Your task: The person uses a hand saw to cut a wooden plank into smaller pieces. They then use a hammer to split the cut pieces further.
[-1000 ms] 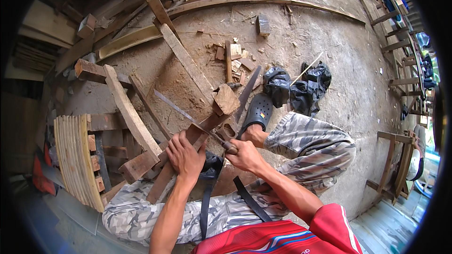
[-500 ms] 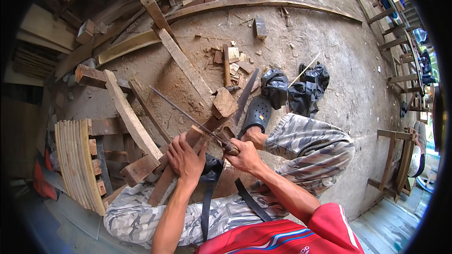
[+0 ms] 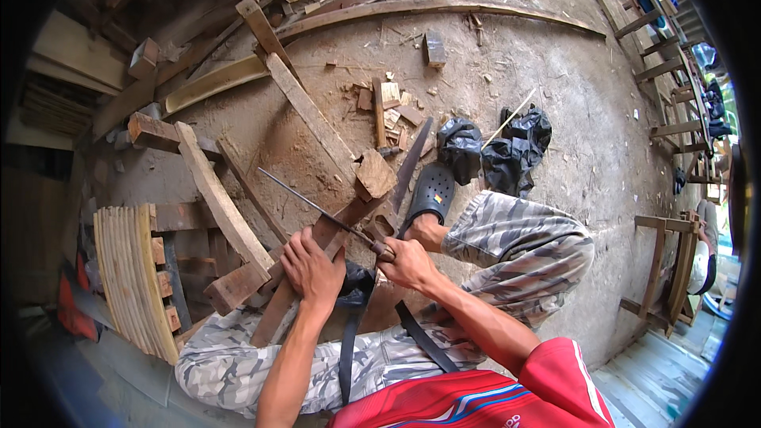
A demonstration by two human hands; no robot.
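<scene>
- In the head view, a worker in a red shirt [image 3: 468,400] sat over a wooden beam [image 3: 326,231], right hand [image 3: 408,264] clamped around the handle of a file [image 3: 313,204].
- The file's long, thin blade slanted up and leftward, crossing above the beam.
- The left hand [image 3: 314,269] gripped the beam, fingers close together over it, thumb apart.
- From where I stood, a saw [image 3: 411,162] lay beside a dark clog [image 3: 433,192], with a hammer [image 3: 380,115] among wood scraps [image 3: 410,115] beyond.
</scene>
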